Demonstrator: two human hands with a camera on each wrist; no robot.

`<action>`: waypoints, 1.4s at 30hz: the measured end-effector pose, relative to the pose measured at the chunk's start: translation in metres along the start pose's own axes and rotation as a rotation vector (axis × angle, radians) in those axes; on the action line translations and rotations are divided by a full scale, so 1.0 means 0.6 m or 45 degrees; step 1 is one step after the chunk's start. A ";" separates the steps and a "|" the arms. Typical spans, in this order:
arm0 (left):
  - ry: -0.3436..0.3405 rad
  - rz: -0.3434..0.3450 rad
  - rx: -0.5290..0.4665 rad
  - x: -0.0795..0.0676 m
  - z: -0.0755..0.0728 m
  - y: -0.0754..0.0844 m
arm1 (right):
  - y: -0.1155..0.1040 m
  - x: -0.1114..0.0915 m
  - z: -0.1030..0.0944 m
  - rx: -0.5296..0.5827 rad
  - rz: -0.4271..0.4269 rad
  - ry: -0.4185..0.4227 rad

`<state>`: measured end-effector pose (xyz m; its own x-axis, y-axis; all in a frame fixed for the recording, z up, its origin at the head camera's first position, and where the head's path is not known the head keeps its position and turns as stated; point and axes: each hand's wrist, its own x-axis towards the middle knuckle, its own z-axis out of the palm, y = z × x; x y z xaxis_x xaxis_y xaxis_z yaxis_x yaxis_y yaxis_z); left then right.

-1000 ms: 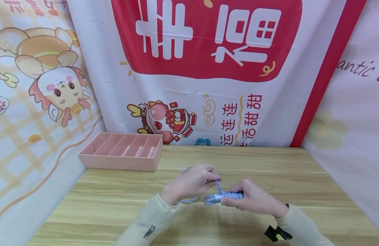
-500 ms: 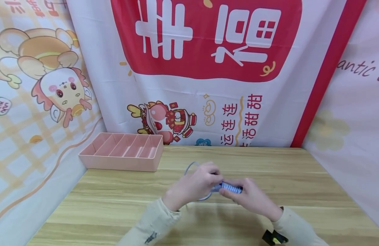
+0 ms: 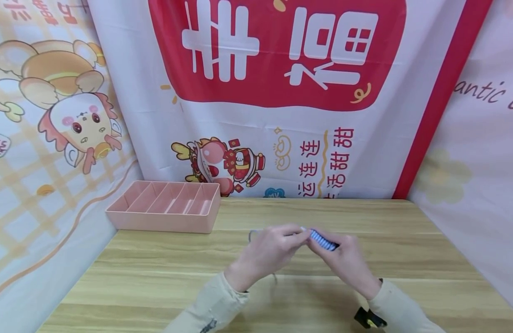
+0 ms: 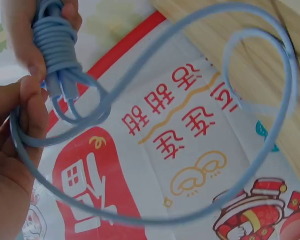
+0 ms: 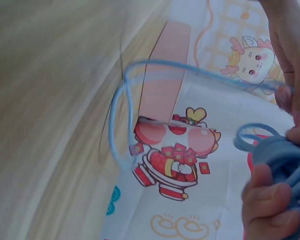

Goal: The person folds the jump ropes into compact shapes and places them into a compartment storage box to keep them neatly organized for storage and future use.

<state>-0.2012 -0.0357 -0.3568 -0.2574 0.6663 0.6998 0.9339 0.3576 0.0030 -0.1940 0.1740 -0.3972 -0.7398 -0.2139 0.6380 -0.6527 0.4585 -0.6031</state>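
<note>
A light blue cable is wound in tight turns into a bundle (image 3: 323, 240), with a small loop at one end in the left wrist view. My right hand (image 3: 348, 261) grips this bundle, its fingers (image 5: 270, 200) curled round the turns in the right wrist view. Close beside it, my left hand (image 3: 266, 252) pinches the cable's loose length (image 4: 155, 220) between thumb and fingers. That length hangs in a wide open loop below the left hand. Both hands are above the table, fingertips nearly touching. In the head view the left hand hides most of the loose cable.
A pink divided tray (image 3: 161, 222) stands at the back left of the wooden table (image 3: 156, 277). Behind it hangs a printed cloth (image 3: 240, 115), and patterned cloths also line the left and right sides.
Both hands have risen slightly and shifted right with the bundle. The left hand has come up against the right at the bundle's end, and the bundle now tilts the other way.
</note>
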 end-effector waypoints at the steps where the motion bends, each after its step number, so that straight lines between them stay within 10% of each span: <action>1: 0.021 -0.022 -0.038 0.001 0.002 0.001 | 0.001 0.001 -0.001 -0.026 -0.048 0.033; 20: -0.258 -0.713 -0.785 -0.005 0.017 -0.001 | -0.002 0.004 -0.012 -0.180 -0.223 0.205; 35: -0.094 -0.691 -0.880 0.007 0.015 0.004 | -0.012 0.004 -0.014 0.063 -0.060 0.206; 42: -0.115 -0.570 -0.697 0.003 0.009 0.001 | -0.056 0.005 -0.021 0.236 0.158 0.066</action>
<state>-0.2022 -0.0308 -0.3591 -0.6429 0.5923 0.4857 0.7181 0.2453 0.6513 -0.1724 0.1689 -0.3687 -0.8101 -0.1187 0.5741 -0.5794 0.3111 -0.7533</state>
